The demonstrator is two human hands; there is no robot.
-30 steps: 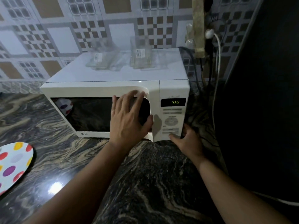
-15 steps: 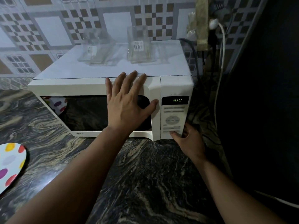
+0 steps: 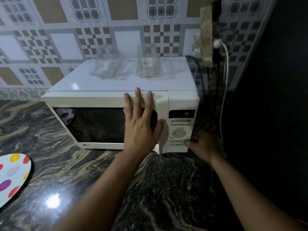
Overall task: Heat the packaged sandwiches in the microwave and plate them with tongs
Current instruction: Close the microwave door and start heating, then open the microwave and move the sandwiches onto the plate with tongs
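Note:
A white microwave (image 3: 103, 99) stands on the dark marbled counter with its door closed. My left hand (image 3: 141, 124) lies flat on the right part of the door, fingers spread, holding nothing. My right hand (image 3: 203, 144) rests at the lower right corner of the control panel (image 3: 180, 130), thumb on the bottom buttons. The display (image 3: 186, 113) shows a single green digit. Two empty clear plastic sandwich packs (image 3: 108, 65) (image 3: 147, 64) sit on the microwave's top. No sandwiches or tongs are visible; the window is dark.
A white plate with coloured dots (image 3: 11, 177) lies at the counter's left edge, and its reflection shows in the door glass. Cables and a wall plug (image 3: 218, 44) hang to the right of the microwave. A dark surface fills the far right.
My left hand slid up the door from the handle area to near its top edge. The display changed from several digits to one. The right hand stayed at the panel's bottom buttons.

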